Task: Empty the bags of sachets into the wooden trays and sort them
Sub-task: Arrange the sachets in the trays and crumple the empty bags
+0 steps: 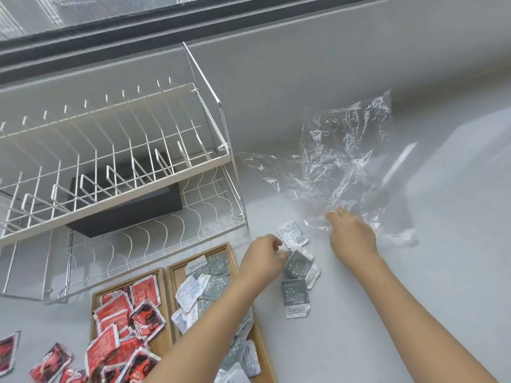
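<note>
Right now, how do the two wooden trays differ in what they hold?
The left wooden tray holds red sachets with dark print; the right wooden tray holds grey-green and white sachets. More red sachets lie on the counter left of the left tray; a few grey-green ones lie right of the right tray, by the left hand. Both are shallow wooden trays, side by side, heaped untidily.

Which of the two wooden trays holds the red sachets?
The left wooden tray, nearest the white wire dish rack, holds red sachets. The right wooden tray holds grey and white sachets.
</note>
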